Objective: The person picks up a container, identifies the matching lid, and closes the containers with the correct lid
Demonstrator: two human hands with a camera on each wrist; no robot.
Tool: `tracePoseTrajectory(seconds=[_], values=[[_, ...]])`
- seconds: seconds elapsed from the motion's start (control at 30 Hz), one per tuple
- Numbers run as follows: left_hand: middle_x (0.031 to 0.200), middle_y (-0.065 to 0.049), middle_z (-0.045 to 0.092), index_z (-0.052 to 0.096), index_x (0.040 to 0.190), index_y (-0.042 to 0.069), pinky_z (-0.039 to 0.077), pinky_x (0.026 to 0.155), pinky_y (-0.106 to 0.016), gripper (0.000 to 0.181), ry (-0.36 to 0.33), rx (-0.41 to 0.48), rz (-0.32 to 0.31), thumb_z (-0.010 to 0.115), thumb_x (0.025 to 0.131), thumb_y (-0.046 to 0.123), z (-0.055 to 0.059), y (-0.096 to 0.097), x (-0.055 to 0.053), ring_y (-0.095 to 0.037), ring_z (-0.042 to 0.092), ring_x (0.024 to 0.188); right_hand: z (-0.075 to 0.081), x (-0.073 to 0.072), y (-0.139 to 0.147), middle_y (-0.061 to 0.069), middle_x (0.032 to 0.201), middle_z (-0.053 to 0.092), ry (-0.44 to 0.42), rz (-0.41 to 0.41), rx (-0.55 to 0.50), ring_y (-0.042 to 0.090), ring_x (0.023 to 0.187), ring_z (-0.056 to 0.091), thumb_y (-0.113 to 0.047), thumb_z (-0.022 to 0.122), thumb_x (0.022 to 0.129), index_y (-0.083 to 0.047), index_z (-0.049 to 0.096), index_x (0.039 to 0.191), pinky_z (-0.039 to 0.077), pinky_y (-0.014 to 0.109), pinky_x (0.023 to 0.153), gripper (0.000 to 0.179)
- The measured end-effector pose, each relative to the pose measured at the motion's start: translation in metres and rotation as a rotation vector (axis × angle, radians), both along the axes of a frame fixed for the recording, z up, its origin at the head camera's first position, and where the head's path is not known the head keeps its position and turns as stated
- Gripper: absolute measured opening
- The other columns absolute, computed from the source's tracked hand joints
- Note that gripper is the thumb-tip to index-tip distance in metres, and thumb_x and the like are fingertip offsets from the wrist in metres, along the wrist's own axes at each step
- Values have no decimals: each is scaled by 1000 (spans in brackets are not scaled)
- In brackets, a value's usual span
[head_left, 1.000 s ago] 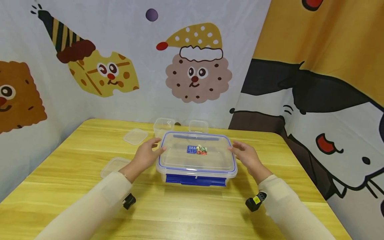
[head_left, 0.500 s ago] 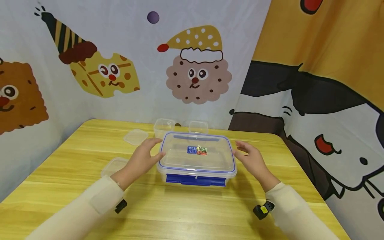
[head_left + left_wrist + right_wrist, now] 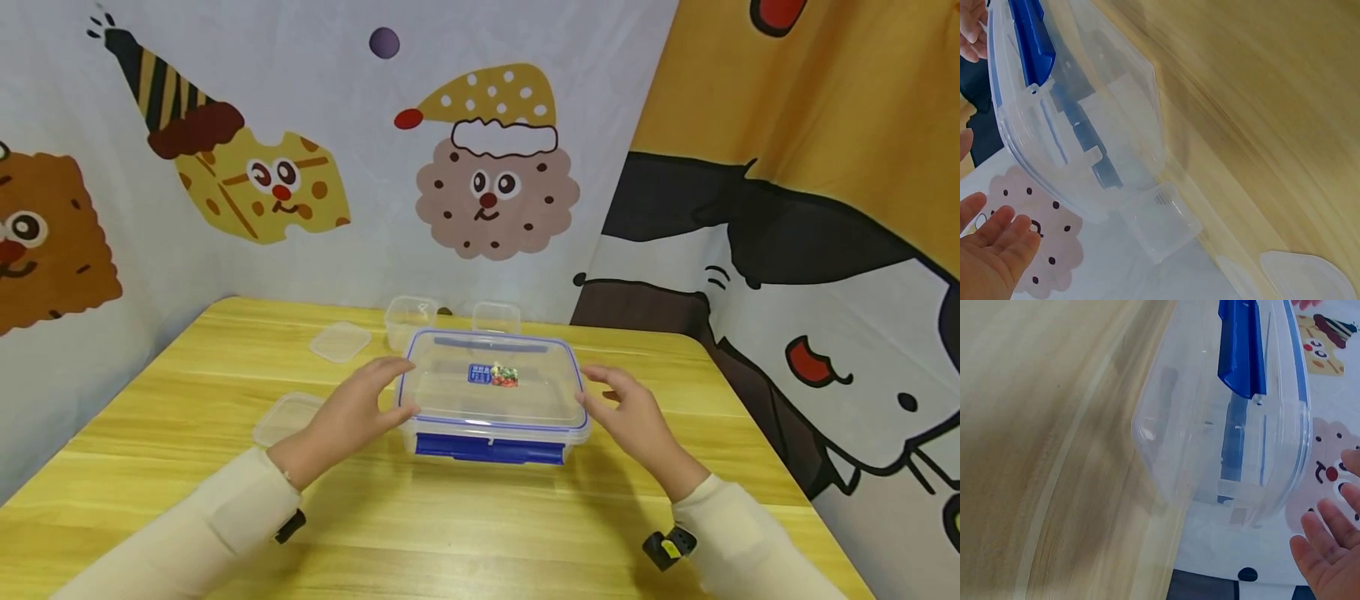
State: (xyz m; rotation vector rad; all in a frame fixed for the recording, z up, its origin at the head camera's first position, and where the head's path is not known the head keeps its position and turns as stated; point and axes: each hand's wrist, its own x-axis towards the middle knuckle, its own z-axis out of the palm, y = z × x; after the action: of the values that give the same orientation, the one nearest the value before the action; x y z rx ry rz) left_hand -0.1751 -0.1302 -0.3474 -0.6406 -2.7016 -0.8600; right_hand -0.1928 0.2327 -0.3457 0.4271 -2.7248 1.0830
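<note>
A clear plastic food container [image 3: 480, 404] with a blue-edged lid stands in the middle of the table, its long blue clip [image 3: 491, 448] facing me. A small label with a picture of vegetables [image 3: 492, 375] marks the lid. My left hand [image 3: 345, 417] is at the lid's left edge, fingers and thumb spread, the tips overlapping the rim in the head view. At the right edge my right hand [image 3: 636, 423] is held likewise, thumb near the rim. The left wrist view has the left fingers [image 3: 1010, 240] extended beside the box; the right wrist view has the right fingers [image 3: 1322, 534] relaxed.
Behind the container stand two small clear tubs [image 3: 408, 321], partly hidden by it. Flat translucent lids lie on the left, one farther back [image 3: 341, 342] and one nearer [image 3: 285, 417]. A cartoon-printed cloth [image 3: 300, 267] hangs behind the wooden table [image 3: 480, 533].
Both hands have shifted slightly toward me along the container's sides; the left fingertips now overlap its lid edge more. The container stays in place.
</note>
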Motion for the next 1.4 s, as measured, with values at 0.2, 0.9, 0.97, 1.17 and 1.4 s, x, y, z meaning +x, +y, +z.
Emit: tracePoseTrajectory(seconds=[0.2,0.9,0.97,1.17,1.4], values=[[130,-16,57,58,129,0,47,99,-48,55,55,-33,-44,78,82,21,-3,1,5,-34,53,121,-1,9,-4,17,129,58,106,65,91,35,120,54,-15,70,90,-2,62,125,48,54,95,39],[125,-14,59,61,124,0,51,96,-40,63,266,-192,-183,85,73,28,-18,3,14,-29,58,115,-17,29,-10,8,116,65,424,212,281,28,107,62,-16,85,72,-5,70,110,55,44,84,43],[125,-14,59,61,123,0,51,95,-40,63,281,-196,-200,85,72,28,-20,4,14,-29,58,115,-19,29,-11,8,117,64,453,235,299,27,107,62,-19,87,70,-5,70,111,56,43,84,47],[122,-15,59,62,121,0,51,94,-40,59,320,-224,-230,86,72,24,-24,6,14,-29,58,114,-25,28,-11,8,118,62,525,313,337,26,108,60,-27,86,71,-7,68,113,55,42,85,50],[119,-12,59,62,119,3,53,92,-37,58,368,-262,-246,87,71,23,-26,6,14,-26,58,110,-30,29,-12,6,118,60,534,324,390,24,107,58,-30,87,71,-10,66,117,55,42,84,55]])
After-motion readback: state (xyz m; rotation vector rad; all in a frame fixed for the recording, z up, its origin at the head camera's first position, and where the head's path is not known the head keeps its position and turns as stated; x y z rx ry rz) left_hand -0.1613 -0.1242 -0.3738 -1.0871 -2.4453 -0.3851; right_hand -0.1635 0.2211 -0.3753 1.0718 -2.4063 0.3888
